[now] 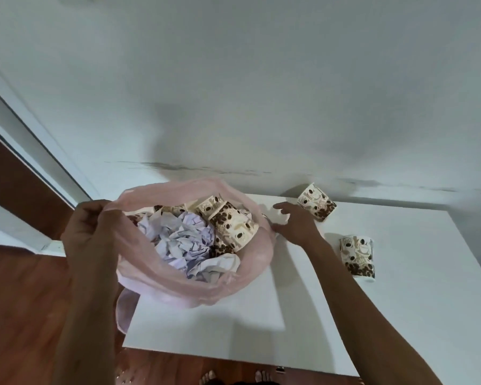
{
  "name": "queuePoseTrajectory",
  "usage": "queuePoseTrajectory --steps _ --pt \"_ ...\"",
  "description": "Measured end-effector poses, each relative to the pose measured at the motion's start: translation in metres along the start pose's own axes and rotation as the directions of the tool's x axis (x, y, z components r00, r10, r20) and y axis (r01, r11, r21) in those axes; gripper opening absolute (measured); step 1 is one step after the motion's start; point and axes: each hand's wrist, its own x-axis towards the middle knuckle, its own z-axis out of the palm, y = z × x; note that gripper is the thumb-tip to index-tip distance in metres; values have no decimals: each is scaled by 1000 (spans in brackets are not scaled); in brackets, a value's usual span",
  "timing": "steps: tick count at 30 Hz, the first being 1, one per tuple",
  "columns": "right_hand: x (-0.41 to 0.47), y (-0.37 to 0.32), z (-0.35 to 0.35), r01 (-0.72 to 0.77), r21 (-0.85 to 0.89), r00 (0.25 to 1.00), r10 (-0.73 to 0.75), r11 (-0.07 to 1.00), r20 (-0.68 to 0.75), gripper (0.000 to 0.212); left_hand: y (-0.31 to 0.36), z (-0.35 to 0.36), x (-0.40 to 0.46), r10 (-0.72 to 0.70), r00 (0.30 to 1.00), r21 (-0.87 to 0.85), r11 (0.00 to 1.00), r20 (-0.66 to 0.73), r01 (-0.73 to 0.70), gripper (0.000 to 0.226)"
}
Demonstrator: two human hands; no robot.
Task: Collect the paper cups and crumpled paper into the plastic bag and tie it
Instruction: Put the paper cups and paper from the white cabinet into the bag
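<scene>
Pink plastic bag (150, 276) is sitting on the table (303, 315) edge w/ cups & crumpled paper (184, 240) inside. Left hand (88, 232) is pinching its thin, floppy rim. Right hand (293, 222), fingers relaxed, is reaching right of bag toward the tipped cup (317, 202); the upright cup (358, 256) is standing farther right. Light, crushable: best gripped round the wall.

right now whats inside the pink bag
Inside the pink plastic bag lie crumpled paper and several coffee-bean paper cups, piled toward the far side. Whatever sits beneath that pile is covered, so it cannot be seen.
</scene>
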Motion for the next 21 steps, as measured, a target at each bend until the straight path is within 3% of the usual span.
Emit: queuePoseTrajectory --steps 2,5,9,14,21 --pt "8 2 6 74 -10 992 -73 997 102 54 1 -1 -5 -20 1000 21 1000 -11 21 16" --pt "20 5 13 151 -37 976 -144 988 161 44 2 -5 -10 -42 998 59 997 -51 45 17" --pt "27 10 22 133 45 990 -135 990 38 23 6 -5 -15 -43 995 77 996 -92 50 17" --pt "31 19 27 77 109 997 -78 991 9 18 7 0 -16 -41 995 90 995 -97 49 17" --pt "10 5 -8 57 365 960 50 929 -276 18 6 16 -10 -31 1000 103 994 -5 31 15"
